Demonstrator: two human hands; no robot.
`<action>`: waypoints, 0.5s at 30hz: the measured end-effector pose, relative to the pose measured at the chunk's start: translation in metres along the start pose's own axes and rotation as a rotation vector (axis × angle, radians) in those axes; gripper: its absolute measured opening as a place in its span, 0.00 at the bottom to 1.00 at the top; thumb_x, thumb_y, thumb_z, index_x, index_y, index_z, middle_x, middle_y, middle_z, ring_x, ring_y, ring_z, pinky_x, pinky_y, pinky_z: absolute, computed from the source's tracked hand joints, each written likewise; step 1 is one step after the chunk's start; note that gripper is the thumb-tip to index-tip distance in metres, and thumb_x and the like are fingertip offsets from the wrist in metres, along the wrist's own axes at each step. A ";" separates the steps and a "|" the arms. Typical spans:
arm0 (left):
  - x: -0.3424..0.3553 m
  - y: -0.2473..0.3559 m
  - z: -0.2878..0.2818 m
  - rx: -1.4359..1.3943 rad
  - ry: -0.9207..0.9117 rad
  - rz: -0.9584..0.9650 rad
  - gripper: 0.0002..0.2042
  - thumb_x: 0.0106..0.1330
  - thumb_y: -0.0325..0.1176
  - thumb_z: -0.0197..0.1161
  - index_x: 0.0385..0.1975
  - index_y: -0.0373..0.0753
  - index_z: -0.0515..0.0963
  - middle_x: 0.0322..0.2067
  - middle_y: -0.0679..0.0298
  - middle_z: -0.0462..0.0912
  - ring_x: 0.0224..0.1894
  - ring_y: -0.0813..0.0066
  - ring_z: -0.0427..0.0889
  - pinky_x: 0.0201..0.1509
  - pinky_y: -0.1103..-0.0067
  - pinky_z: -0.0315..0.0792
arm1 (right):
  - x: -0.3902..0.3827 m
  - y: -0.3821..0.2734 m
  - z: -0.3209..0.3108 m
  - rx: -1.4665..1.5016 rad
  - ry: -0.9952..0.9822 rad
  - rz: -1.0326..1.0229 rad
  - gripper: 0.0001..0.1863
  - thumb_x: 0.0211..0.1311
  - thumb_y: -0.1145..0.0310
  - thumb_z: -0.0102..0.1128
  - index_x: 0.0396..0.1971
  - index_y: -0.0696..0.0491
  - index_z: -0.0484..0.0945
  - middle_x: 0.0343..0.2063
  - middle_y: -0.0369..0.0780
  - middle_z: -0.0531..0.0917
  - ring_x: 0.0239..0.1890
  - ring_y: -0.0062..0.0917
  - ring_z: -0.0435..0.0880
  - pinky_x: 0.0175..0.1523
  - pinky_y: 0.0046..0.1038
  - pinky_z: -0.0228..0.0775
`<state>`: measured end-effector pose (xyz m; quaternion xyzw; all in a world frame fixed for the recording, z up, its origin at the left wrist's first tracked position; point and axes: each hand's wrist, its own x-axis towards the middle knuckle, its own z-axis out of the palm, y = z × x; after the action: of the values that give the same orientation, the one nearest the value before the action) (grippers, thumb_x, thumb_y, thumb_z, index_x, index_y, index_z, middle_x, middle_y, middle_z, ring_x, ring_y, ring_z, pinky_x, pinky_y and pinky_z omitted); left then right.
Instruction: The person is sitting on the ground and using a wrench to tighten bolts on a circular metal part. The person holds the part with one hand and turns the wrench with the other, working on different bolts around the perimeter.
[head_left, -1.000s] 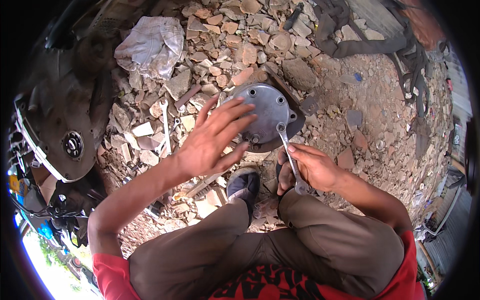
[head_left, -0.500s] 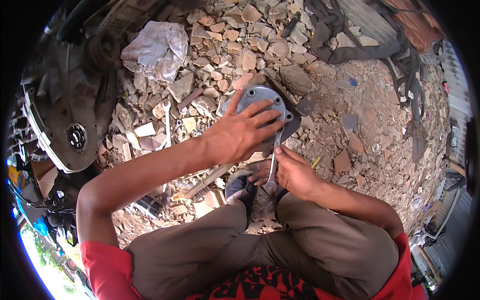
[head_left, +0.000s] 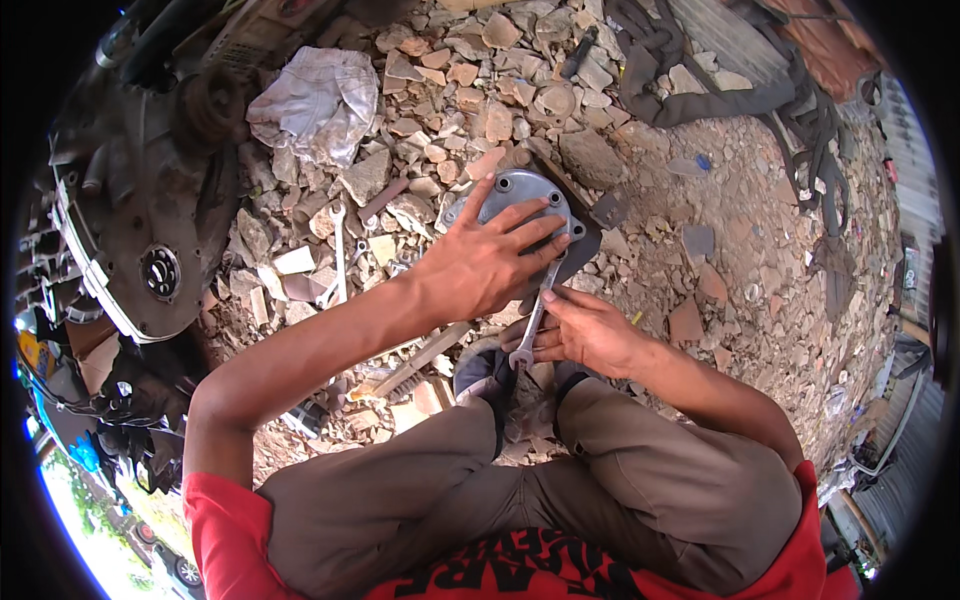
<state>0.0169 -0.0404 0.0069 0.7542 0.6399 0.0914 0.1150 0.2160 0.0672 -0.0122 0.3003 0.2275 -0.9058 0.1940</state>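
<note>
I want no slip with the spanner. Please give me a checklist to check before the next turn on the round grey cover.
1. Left hand pressed flat on the round grey cover: ok.
2. Right hand closed around the spanner: ok.
3. Spanner head seated on a bolt: cannot tell, the left fingers hide it.
4. Cover on firm ground: not ok, it lies on loose rubble.
5. Left fingers away from the spanner: not ok, they are beside it.
</note>
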 end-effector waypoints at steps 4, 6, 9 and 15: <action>-0.004 -0.002 0.003 0.017 -0.031 0.008 0.29 0.66 0.42 0.63 0.69 0.54 0.68 0.69 0.69 0.66 0.74 0.68 0.60 0.78 0.47 0.42 | -0.003 0.000 0.005 -0.220 -0.020 0.042 0.18 0.81 0.61 0.39 0.60 0.57 0.65 0.51 0.48 0.81 0.52 0.36 0.84 0.55 0.37 0.79; -0.004 -0.003 0.003 0.005 -0.040 -0.002 0.30 0.67 0.42 0.63 0.70 0.56 0.66 0.70 0.71 0.65 0.74 0.69 0.59 0.79 0.48 0.41 | -0.004 0.002 0.002 -0.227 -0.029 0.047 0.17 0.80 0.60 0.43 0.57 0.57 0.66 0.50 0.46 0.81 0.50 0.32 0.85 0.54 0.34 0.79; -0.004 -0.004 0.004 0.008 -0.034 -0.001 0.30 0.67 0.43 0.63 0.70 0.55 0.66 0.71 0.71 0.64 0.75 0.70 0.59 0.79 0.48 0.41 | -0.004 0.006 -0.009 -0.309 -0.032 0.034 0.16 0.78 0.59 0.49 0.51 0.58 0.71 0.43 0.43 0.83 0.44 0.28 0.85 0.51 0.31 0.79; -0.009 -0.005 0.002 -0.010 -0.055 -0.016 0.30 0.67 0.43 0.63 0.70 0.56 0.66 0.72 0.71 0.63 0.75 0.69 0.59 0.79 0.50 0.41 | -0.041 -0.044 -0.078 -0.616 0.062 0.026 0.16 0.75 0.58 0.55 0.39 0.58 0.77 0.30 0.38 0.81 0.31 0.21 0.81 0.39 0.26 0.77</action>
<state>0.0108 -0.0483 0.0039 0.7507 0.6421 0.0728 0.1373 0.2607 0.1534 -0.0286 0.2575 0.4934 -0.7820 0.2806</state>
